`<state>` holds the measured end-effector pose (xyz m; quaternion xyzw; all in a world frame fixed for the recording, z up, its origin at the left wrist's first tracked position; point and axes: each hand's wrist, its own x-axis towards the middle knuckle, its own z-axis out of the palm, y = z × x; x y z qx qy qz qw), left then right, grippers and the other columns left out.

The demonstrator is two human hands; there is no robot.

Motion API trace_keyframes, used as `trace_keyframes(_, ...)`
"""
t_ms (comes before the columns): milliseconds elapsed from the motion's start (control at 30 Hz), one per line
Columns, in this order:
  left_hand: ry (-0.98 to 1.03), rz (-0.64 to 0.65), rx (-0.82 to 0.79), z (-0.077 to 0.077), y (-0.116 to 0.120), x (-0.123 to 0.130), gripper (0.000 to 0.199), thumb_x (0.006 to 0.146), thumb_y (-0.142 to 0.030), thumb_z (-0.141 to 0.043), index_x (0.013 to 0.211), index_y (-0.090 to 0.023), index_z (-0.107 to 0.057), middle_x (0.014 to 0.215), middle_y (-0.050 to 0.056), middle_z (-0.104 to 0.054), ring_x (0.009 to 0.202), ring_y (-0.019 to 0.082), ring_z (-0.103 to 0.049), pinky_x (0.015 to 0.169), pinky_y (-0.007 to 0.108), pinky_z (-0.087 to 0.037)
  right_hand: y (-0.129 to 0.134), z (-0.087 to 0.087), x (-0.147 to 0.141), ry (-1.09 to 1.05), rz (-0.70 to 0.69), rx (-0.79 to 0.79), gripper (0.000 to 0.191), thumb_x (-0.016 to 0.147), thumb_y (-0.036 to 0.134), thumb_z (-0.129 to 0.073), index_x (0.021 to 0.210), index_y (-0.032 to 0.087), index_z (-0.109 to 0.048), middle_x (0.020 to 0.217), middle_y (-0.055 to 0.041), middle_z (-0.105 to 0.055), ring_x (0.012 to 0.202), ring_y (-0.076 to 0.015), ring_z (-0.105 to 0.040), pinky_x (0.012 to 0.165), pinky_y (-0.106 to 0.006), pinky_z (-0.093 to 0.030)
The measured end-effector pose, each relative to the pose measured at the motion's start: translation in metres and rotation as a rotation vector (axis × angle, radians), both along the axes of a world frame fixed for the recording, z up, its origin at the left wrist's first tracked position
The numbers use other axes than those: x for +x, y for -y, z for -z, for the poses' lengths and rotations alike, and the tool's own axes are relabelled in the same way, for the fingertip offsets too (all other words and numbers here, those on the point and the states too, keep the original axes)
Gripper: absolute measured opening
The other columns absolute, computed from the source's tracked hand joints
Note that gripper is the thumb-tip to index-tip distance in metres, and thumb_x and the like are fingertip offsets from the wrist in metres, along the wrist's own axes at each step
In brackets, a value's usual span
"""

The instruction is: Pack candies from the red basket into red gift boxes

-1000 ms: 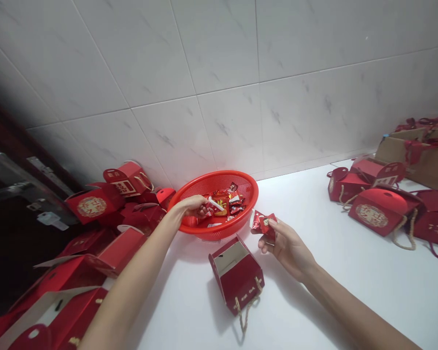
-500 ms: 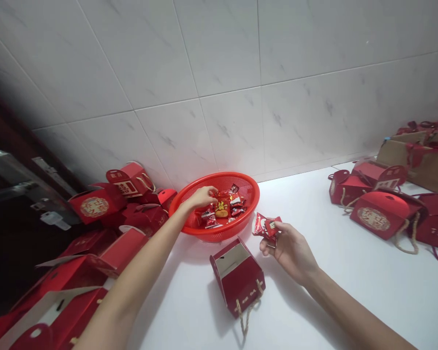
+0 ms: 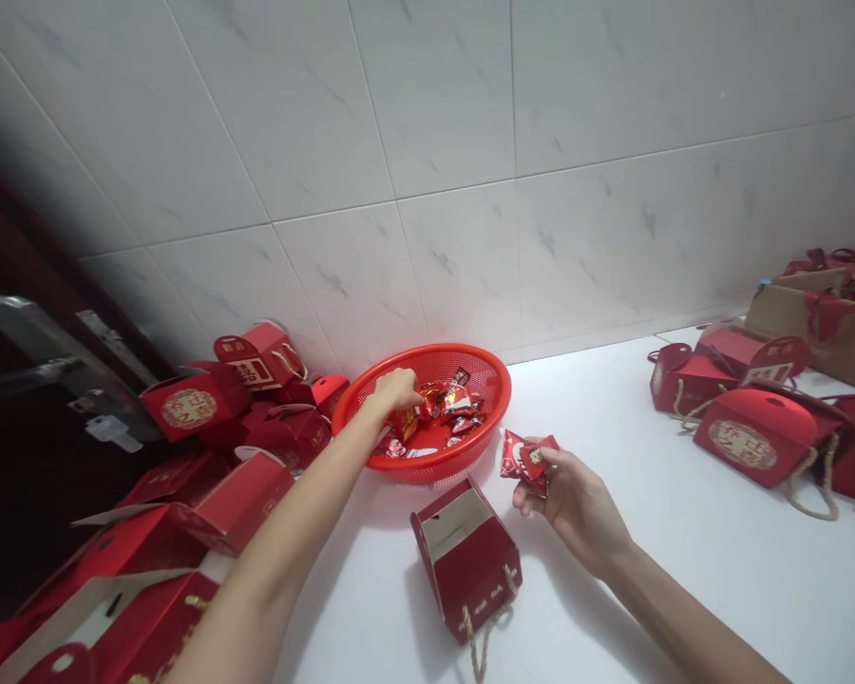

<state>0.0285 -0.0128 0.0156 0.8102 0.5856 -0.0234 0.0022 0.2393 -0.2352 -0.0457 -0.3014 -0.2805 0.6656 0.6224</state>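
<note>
Gift boxes [image 3: 194,408] crowded left of the mesh basket [image 3: 427,465], an open box [image 3: 474,565] before it; left hand [image 3: 397,390] hung in the basket, grip unclear; right hand [image 3: 579,501] pinched wrapped sweets [image 3: 519,457].

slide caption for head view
Left hand in a red basket of small packets, right hand holding red packets beside an open box.

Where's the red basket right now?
In the head view, the basket sits just below the middle, between the tiled wall and the central open box, with the left hand in it.
</note>
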Motion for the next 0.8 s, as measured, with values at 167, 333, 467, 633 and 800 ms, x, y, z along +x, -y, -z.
trace_keyframes(167, -0.021, 0.075, 0.043, 0.001, -0.001, -0.004, 0.020, 0.070, -0.014, -0.065, 0.088, -0.017, -0.074, 0.098, 0.014, -0.072, 0.095, 0.030, -0.066, 0.074, 0.032, -0.046, 0.000, 0.002, 0.000, 0.018, 0.007, -0.008, 0.035, 0.070, 0.047, -0.077, 0.090, 0.020, -0.066, 0.076, -0.0030, -0.069, 0.056, -0.0184, -0.064, 0.056, -0.031, -0.048)
trace_keyframes(333, -0.007, 0.407, -0.092, 0.011, 0.010, 0.021, 0.044, 0.069, -0.016, -0.071, 0.111, -0.029, -0.076, 0.117, 0.004, -0.067, 0.105, 0.024, -0.064, 0.082, 0.026, -0.048, 0.000, 0.004, 0.001, 0.049, 0.012, -0.007, 0.036, 0.071, 0.047, -0.076, 0.092, 0.020, -0.066, 0.077, -0.0036, -0.069, 0.057, -0.0190, -0.064, 0.057, -0.032, -0.048)
trace_keyframes(467, -0.141, 0.553, -0.150, 0.020, 0.022, 0.033, 0.064, 0.074, -0.021, -0.073, 0.136, -0.034, -0.064, 0.128, 0.008, -0.060, 0.116, 0.028, -0.060, 0.090, 0.031, -0.050, -0.001, 0.005, 0.000, 0.058, 0.019, -0.008, 0.035, 0.072, 0.047, -0.076, 0.093, 0.020, -0.066, 0.078, -0.0031, -0.069, 0.057, -0.0183, -0.064, 0.058, -0.032, -0.049)
trace_keyframes(633, -0.253, 0.444, -0.095, 0.021, 0.025, 0.030, 0.028, 0.080, -0.035, -0.073, 0.104, -0.023, -0.078, 0.129, 0.014, -0.059, 0.121, 0.034, -0.056, 0.097, 0.040, -0.049, -0.001, 0.003, 0.000, 0.070, 0.021, -0.006, 0.038, 0.069, 0.049, -0.077, 0.090, 0.020, -0.066, 0.075, -0.0026, -0.068, 0.057, -0.0185, -0.065, 0.057, -0.031, -0.048)
trace_keyframes(800, -0.279, 0.340, -0.074, 0.018, 0.025, 0.032, 0.026, 0.073, -0.040, -0.080, 0.085, -0.017, -0.076, 0.129, 0.017, -0.063, 0.125, 0.037, -0.054, 0.105, 0.046, -0.043, 0.000, 0.001, 0.000, 0.079, 0.034, -0.015, 0.039, 0.068, 0.049, -0.078, 0.090, 0.020, -0.065, 0.073, -0.0015, -0.066, 0.056, -0.0180, -0.064, 0.056, -0.031, -0.048)
